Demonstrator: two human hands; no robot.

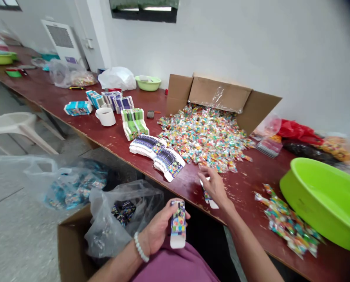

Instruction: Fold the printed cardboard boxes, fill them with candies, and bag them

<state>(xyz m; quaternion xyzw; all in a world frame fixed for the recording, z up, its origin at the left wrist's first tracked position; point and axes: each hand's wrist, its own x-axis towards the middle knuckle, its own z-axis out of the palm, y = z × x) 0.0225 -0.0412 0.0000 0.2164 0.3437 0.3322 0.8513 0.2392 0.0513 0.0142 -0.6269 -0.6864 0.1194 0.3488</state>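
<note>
1. My left hand [159,229] is closed around 1 small printed box [178,221], thumb on its near side and fingertips showing at its far side. The box is held above my lap, off the table, with a white flap at its lower end.
2. My right hand [215,187] is at the table's front edge, over a second carton [206,194] with white flaps. Its fingers are partly curled; I cannot tell whether they grip the carton or only lie above it.
3. A large heap of wrapped pieces [207,137] lies just beyond my right hand, spilling from an open cardboard box [220,94].
4. To the left of that heap, 2 fanned stacks of purple cartons [169,162] [147,145] lie end to end, with green cartons [134,123] behind them and a white mug [105,116] beside the green ones.
5. On the right, a smaller pile of wrapped pieces [291,223] lies beside a green basin [324,199] on the red table [245,184].
6. Below the table edge, a clear plastic bag [110,223] sits in a floor carton [72,250].
</note>
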